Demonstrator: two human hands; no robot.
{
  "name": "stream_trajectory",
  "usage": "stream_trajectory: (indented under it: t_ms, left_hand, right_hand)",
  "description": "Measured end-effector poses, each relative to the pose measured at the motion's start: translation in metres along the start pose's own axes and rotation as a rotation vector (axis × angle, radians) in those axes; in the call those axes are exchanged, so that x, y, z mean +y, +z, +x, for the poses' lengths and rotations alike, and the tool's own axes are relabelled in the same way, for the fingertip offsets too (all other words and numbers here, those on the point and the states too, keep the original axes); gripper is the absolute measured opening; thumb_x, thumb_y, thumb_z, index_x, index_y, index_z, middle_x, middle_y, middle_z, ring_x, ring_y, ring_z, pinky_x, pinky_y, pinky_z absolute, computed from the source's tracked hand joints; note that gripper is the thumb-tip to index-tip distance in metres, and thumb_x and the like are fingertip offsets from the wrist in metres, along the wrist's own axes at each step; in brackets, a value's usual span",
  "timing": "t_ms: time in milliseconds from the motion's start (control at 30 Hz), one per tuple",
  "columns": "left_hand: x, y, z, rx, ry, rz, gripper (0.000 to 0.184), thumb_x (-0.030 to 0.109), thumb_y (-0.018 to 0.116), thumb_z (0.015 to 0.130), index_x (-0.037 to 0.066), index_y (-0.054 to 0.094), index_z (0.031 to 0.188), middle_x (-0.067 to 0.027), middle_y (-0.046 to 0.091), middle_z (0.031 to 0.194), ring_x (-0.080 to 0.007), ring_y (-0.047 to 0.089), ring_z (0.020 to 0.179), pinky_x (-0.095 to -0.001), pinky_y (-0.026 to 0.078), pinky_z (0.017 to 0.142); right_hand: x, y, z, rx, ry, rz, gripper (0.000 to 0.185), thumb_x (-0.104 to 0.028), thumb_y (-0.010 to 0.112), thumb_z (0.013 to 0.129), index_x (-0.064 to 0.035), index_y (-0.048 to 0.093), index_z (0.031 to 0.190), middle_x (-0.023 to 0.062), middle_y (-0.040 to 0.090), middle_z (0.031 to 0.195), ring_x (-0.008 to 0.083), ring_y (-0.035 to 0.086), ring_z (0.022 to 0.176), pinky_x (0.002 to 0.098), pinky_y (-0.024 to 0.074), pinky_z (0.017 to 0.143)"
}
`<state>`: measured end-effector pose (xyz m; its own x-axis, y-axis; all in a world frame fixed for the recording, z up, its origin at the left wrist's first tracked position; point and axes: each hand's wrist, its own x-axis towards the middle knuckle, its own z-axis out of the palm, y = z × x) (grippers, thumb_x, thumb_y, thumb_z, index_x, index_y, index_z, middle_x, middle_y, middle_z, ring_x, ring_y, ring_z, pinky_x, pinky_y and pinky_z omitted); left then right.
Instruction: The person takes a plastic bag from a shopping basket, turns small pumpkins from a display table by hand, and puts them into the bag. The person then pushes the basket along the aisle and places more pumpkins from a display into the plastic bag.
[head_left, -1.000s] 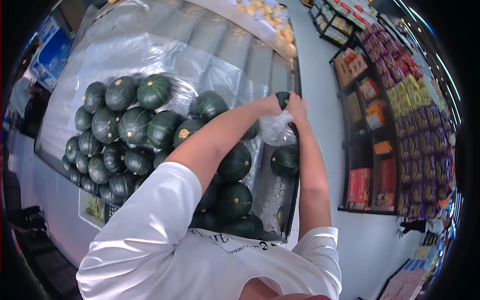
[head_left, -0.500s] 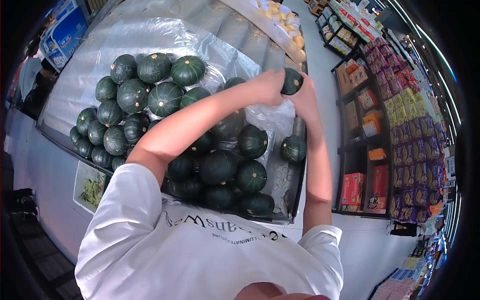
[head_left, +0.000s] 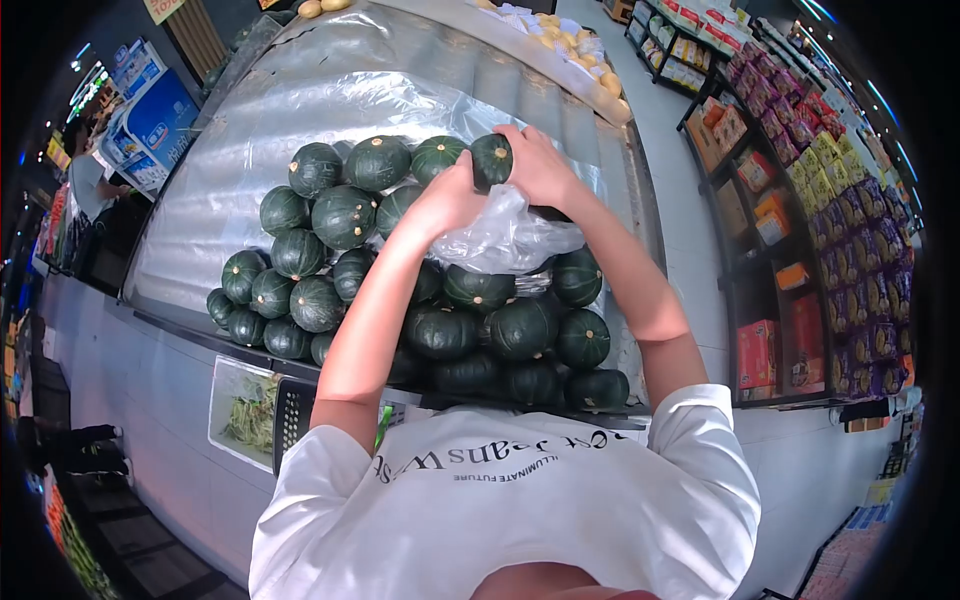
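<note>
In the head view, your right hand [head_left: 540, 168] is clasped on the far right side of a dark green pumpkin [head_left: 491, 165], its fingers bent over the top edge. Your left hand [head_left: 450, 203] is curled in against the opposite side, fingertips by the skin; its fingers are partly hidden, so you can't tell what they close on.

The pumpkin sits between your two hands, straight ahead of your chest at the far end of your reach. It looks roundish, with no clear long axis, and neither hand is plainly nearer — both are right at it. A clear plastic bag [head_left: 505, 240] bunches just on your side of the pumpkin, between your wrists and over the pile.

Beneath and nearer than your hands, more pumpkins [head_left: 440, 330] lie stacked on the worktop [head_left: 215, 230]; others spread to the left of your left hand. The worktop has a silvery, rippled cover, and pale yellow produce [head_left: 575, 45] lies beyond your right hand at the far edge.

Well to the right of your right hand stand dark shelves [head_left: 715, 265] and hanging snack packets [head_left: 850, 250]. Left of your left hand — below the worktop's near edge — is a tub of greens [head_left: 250, 405], and far off that side, a person [head_left: 88, 185].
</note>
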<state>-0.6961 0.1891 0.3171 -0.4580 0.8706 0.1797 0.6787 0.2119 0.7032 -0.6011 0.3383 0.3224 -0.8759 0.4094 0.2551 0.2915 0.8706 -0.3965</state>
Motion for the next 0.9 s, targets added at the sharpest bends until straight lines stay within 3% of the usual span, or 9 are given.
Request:
stream_trajectory:
  t_ms: [200,233,333,400,533,633,733,833,900]
  left_hand:
    - [-0.003,0.004,0.002,-0.047,-0.03,-0.062,0.085,0.035,0.066,0.072,-0.021,0.032,0.126,-0.0369,0.053,0.115,-0.0418,0.053,0.112,-0.0391,0.042,0.095]
    - [-0.003,0.001,0.005,-0.097,-0.057,-0.043,0.085,0.038,0.066,0.072,-0.02,0.034,0.126,-0.0366,0.054,0.113,-0.0426,0.053,0.111,-0.0403,0.042,0.093]
    - [-0.013,0.007,0.006,0.042,0.042,0.006,0.082,0.041,0.066,0.073,-0.016,0.039,0.125,-0.0341,0.056,0.111,-0.043,0.053,0.11,-0.0415,0.043,0.092]
    - [-0.005,-0.001,0.001,-0.043,0.012,-0.016,0.081,0.043,0.066,0.072,-0.013,0.043,0.125,-0.0325,0.056,0.113,-0.0419,0.053,0.111,-0.0416,0.043,0.093]
    - [-0.013,0.009,0.003,-0.017,0.015,0.04,0.078,0.044,0.067,0.071,-0.007,0.046,0.127,-0.0289,0.055,0.117,-0.0383,0.052,0.114,-0.0412,0.042,0.095]
    - [-0.013,0.01,0.005,-0.042,-0.006,0.056,0.079,0.045,0.066,0.071,-0.007,0.046,0.128,-0.0278,0.055,0.119,-0.0363,0.052,0.115,-0.0408,0.042,0.096]
    - [-0.01,0.005,0.006,-0.099,-0.011,0.044,0.08,0.045,0.066,0.071,-0.007,0.046,0.128,-0.027,0.054,0.121,-0.0364,0.052,0.115,-0.0405,0.042,0.096]
    - [-0.012,0.009,0.009,-0.078,0.023,0.135,0.07,0.04,0.063,0.076,-0.003,0.047,0.128,-0.0256,0.055,0.12,-0.0351,0.053,0.114,-0.0411,0.043,0.095]
    - [-0.008,0.011,0.016,-0.095,0.092,0.196,0.061,0.036,0.06,0.079,0.001,0.048,0.127,-0.0244,0.055,0.119,-0.035,0.054,0.112,-0.0422,0.044,0.093]
  right_hand:
    - [0.001,0.0,0.002,-0.069,0.05,-0.031,0.09,-0.033,0.083,0.054,-0.0119,0.044,0.132,0.0215,0.051,0.114,0.0398,0.047,0.113,0.0436,0.041,0.095]
    - [0.001,0.002,0.003,-0.048,0.041,-0.051,0.088,-0.032,0.083,0.054,-0.0118,0.045,0.132,0.0211,0.051,0.115,0.0406,0.048,0.111,0.0449,0.0409,0.095]
    - [-0.002,0.006,0.001,0.068,-0.03,-0.097,0.087,-0.031,0.082,0.055,-0.0111,0.046,0.131,0.0208,0.05,0.117,0.0407,0.049,0.111,0.0458,0.0408,0.095]
    - [0.006,0.009,0.004,0.052,-0.129,-0.145,0.088,-0.031,0.082,0.055,-0.0115,0.045,0.132,0.0197,0.049,0.121,0.0395,0.049,0.111,0.0459,0.0407,0.095]
    - [0.035,0.011,0.018,-0.161,-0.171,-0.03,0.086,-0.033,0.081,0.057,-0.0076,0.046,0.131,0.0214,0.049,0.123,0.037,0.046,0.116,0.0449,0.0393,0.097]
    - [0.05,0.02,0.019,-0.203,-0.271,0.111,0.086,-0.039,0.079,0.06,-0.0125,0.045,0.134,0.0191,0.05,0.125,0.0351,0.045,0.119,0.0436,0.0392,0.097]
    - [0.058,0.022,0.012,-0.158,-0.23,-0.005,0.082,-0.044,0.075,0.065,-0.02,0.043,0.136,0.0146,0.051,0.127,0.0341,0.047,0.118,0.0466,0.0366,0.099]
    - [0.064,0.018,0.005,-0.115,-0.241,-0.047,0.076,-0.034,0.072,0.071,-0.0238,0.039,0.138,0.0115,0.051,0.128,0.0345,0.047,0.12,0.0409,0.0396,0.098]
    - [0.061,0.014,0.01,-0.19,-0.228,0.068,0.076,-0.034,0.071,0.071,-0.024,0.038,0.139,0.0106,0.051,0.129,0.0329,0.048,0.119,0.0404,0.0397,0.098]
